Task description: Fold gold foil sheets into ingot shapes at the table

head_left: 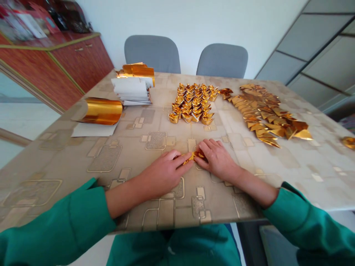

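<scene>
While both hands are busy at the near-middle of the patterned table (63, 155), there's a fair bit of gold stuff spread around them. Left hand (161, 173) has its fingers closed on one end of a small folded gold foil piece (192, 156), and the right hand (217, 159) is pinched onto the other end. Fingers cover most of it, so I can't make out its full shape.

Just beyond the hands sits a block of boat-shaped gold pieces (193, 103) lined up in rows. Off to the right of that is a big spread of flatter folded gold pieces (259, 111), overlapping each other, and one more gold piece (348, 142) is by itself way over at the right edge.

Over on the left, a curled gold sheet (104, 112) lies over some white paper (94, 130), with a thick stack of sheets (132, 90) right behind it. Two grey chairs (152, 53) are at the far side, and a reddish cabinet (83, 64) stands past the far left corner, stuff piled on top.
</scene>
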Motion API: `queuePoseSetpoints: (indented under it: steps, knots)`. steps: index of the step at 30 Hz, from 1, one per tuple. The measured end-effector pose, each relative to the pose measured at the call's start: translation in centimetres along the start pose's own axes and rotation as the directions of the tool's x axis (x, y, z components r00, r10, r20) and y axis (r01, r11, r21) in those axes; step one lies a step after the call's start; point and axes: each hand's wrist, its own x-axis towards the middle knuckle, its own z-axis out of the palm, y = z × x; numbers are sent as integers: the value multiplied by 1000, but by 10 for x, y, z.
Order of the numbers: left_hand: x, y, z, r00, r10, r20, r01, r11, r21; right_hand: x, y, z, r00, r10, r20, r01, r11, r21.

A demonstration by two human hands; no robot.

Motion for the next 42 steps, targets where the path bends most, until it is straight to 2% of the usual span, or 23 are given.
queuePoseSetpoints:
  steps: [6, 9, 17, 23, 27, 30, 34, 39, 42]
  knots:
    - [3, -7, -7, 995, 94, -18, -92, 993, 77, -1, 0, 1, 998, 58, 12, -58, 998, -7]
    - [2, -11, -7, 993, 120, 10, -121, 988, 93, -2, 3, 3, 998, 59, 20, -60, 997, 46]
    - [-4, -14, -10, 997, 46, 57, -48, 999, 25, -11, 17, -2, 999, -43, 22, 36, 969, 243]
    - [-3, -13, -12, 996, 36, 76, -36, 999, 11, -32, 12, -11, 983, -182, 7, 179, 973, 148]
    - [-4, -14, -13, 995, 45, 86, -48, 998, 30, -47, 17, -13, 979, -201, 34, 198, 978, 61]
    - [-5, -16, -14, 993, 75, 95, -79, 996, 43, -52, 23, -15, 976, -208, 64, 204, 977, 58]
    - [-3, -15, -13, 995, 65, 80, -67, 997, 24, -49, 21, -17, 977, -198, 77, 192, 978, 76]
    - [-5, -7, -8, 1000, 1, 11, -1, 1000, 17, -38, 10, -15, 986, -167, 28, 165, 985, 58]
    - [-6, -5, -8, 1000, -9, 18, 8, 999, 40, -33, 8, -14, 985, -171, 8, 171, 984, 58]
